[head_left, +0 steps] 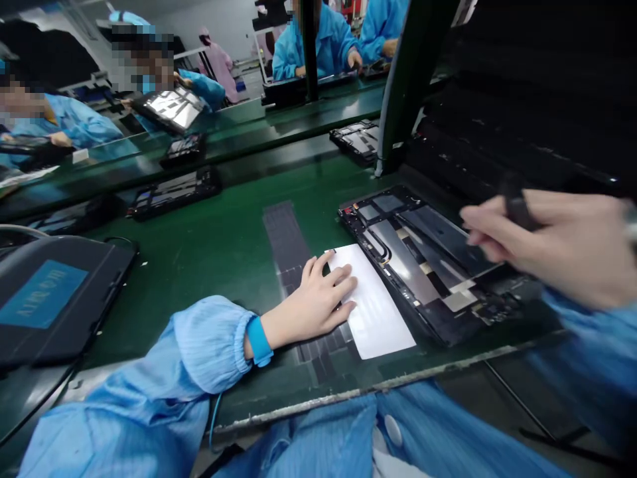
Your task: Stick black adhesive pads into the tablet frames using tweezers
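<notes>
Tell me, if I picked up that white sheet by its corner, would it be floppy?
The white sheet looks thin, so it would probably be light and might droop. It lies flat, so it probably wouldn't roll. Pushed, it might slide, unless the left hand on its edge presses down.

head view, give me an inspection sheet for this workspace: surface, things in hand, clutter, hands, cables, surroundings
Surface: green tabletop, front edge pale and rough.
Things in hand: white sheet beside an opened device with exposed internals; dark object, blurred.
Clutter: dark strips on the tabletop; dark grey case with blue label at left.
Hands: left hand spread on the sheet; right hand holds the dark object, near the device.
Cables: black cable by the case.
Surroundings: people in blue clothing beyond the tabletop.
</notes>
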A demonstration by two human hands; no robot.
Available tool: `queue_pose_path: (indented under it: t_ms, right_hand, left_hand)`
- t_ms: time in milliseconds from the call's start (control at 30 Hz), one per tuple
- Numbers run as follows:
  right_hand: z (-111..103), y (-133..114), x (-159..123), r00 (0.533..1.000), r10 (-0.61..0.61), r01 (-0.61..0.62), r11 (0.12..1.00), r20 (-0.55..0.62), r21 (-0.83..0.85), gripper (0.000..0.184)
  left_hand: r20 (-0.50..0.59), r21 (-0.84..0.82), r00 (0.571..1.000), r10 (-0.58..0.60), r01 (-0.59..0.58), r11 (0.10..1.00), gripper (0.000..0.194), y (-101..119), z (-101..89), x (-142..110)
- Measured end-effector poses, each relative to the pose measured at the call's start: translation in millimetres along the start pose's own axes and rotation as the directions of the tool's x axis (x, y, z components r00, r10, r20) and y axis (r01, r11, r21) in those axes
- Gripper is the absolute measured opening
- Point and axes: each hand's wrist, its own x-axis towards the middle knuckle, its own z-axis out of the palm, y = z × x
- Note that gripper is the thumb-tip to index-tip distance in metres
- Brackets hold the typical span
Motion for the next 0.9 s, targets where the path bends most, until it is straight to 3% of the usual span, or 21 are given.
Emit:
queue_pose_path:
  t_ms: [33, 67, 133, 233, 300, 367, 733, 800, 900]
  right_hand:
    - [13, -18, 7, 0.988, -0.154, 0.155, 0.985, -0.014, 0.073, 0.038]
    - [26, -34, 13, 0.966, -0.239, 0.227, 0.966, 0.094, 0.126, 0.045]
    - [54, -55, 27, 0.929, -0.236, 0.2, 0.968, 0.285, 0.152, 0.057]
    - [87, -62, 40, 0.823, -0.298, 0.224, 0.953, 0.484, 0.206, 0.041]
    - [101, -58, 43, 0.728, -0.415, 0.327, 0.91, 0.545, 0.256, 0.025]
    - [107, -52, 43, 0.676, -0.466, 0.38, 0.884, 0.571, 0.272, 0.019]
    - [113, -48, 41, 0.695, -0.561, 0.503, 0.826, 0.45, 0.253, 0.017]
    - [114, -49, 42, 0.713, -0.532, 0.47, 0.846, 0.456, 0.252, 0.018]
    - [108, -49, 43, 0.773, -0.428, 0.29, 0.895, 0.468, 0.339, 0.02]
  left_hand:
    - [-0.007, 0.004, 1.0, -0.006, 0.006, 1.0, 0.037, 0, 0.9, 1]
    - [-0.008, 0.003, 1.0, -0.009, 0.009, 1.0, 0.036, -1, 1.5, 1]
    - [0.002, -0.012, 1.0, -0.007, 0.007, 1.0, 0.036, -3, 2.3, 1]
    - [0.01, -0.034, 1.0, 0.002, -0.002, 0.999, 0.036, -5, 2.7, 1]
    - [0.0, -0.033, 1.0, 0.005, -0.005, 0.999, 0.036, -5, 2.7, 0]
    - [-0.008, -0.031, 1.0, 0.006, -0.006, 0.999, 0.036, -4, 2.5, 0]
    - [0.011, -0.014, 1.0, 0.001, 0.0, 1.0, 0.036, -2, 0.4, 0]
    - [0.014, -0.004, 1.0, 0.0, 0.0, 1.0, 0.037, -1, -0.4, 0]
    - [0.017, 0.003, 1.0, 0.002, -0.002, 1.0, 0.039, 0, -1.3, -1]
